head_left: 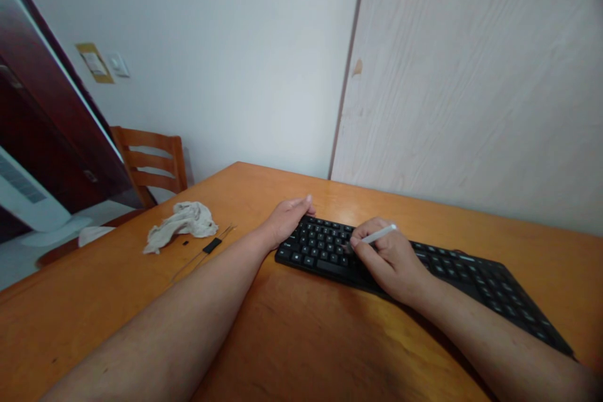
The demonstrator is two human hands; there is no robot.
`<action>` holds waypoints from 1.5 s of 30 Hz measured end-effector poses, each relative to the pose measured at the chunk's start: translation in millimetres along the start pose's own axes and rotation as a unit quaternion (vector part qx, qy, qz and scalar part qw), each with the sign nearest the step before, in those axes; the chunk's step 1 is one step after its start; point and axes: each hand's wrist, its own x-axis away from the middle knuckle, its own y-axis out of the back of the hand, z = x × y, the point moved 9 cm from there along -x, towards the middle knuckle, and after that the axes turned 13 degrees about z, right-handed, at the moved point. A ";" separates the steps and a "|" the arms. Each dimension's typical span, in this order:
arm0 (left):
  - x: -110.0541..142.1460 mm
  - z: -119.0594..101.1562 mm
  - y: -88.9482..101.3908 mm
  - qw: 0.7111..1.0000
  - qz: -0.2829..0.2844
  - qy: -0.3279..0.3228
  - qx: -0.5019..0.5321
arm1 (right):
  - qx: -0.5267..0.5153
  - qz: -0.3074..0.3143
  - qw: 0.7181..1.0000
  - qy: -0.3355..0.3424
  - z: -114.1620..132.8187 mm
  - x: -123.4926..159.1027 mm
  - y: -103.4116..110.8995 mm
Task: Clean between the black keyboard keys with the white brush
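Note:
A black keyboard (pixel 332 267) lies on the wooden table, reaching away to the right. My left hand (pixel 288 217) grips its far left corner, thumb stretched along the edge and the other fingers mostly hidden. Over the middle of the letter keys, my right hand (pixel 391 257) is closed around a slim white stick-like tool (pixel 380 234). The tool's lower end points down at the keys; its tip is too small and blurred to name. My right wrist and forearm cover part of the keyboard.
Left of my left forearm lie a crumpled pale cloth (pixel 183 224), a tiny black piece (pixel 185 243) and a small black bar with thin wires at both ends (pixel 212 245). A wooden chair (pixel 153 160) stands beyond the table's left edge. A wall (pixel 264 75) rises behind the table (pixel 264 326).

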 end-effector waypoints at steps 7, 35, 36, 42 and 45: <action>-0.9 2.0 0.4 1.000 0.001 0.000 0.000 | -0.092 0.023 0.995 -0.022 -6.2 1.8 -4.2; 1.2 -3.1 -0.6 1.000 -0.002 0.002 0.000 | -0.102 -0.006 0.994 -0.043 -7.0 4.8 -1.2; 1.3 -3.3 -0.9 1.000 0.000 0.003 0.001 | -0.094 -0.016 0.995 -0.042 -7.4 5.1 0.3; 1.3 -2.9 -0.6 1.000 0.001 0.005 -0.011 | 0.007 -0.040 0.999 -0.025 -0.5 4.3 3.8; 0.7 -1.8 -0.9 1.000 0.004 0.006 -0.010 | 0.001 -0.017 1.000 -0.022 3.0 2.7 0.7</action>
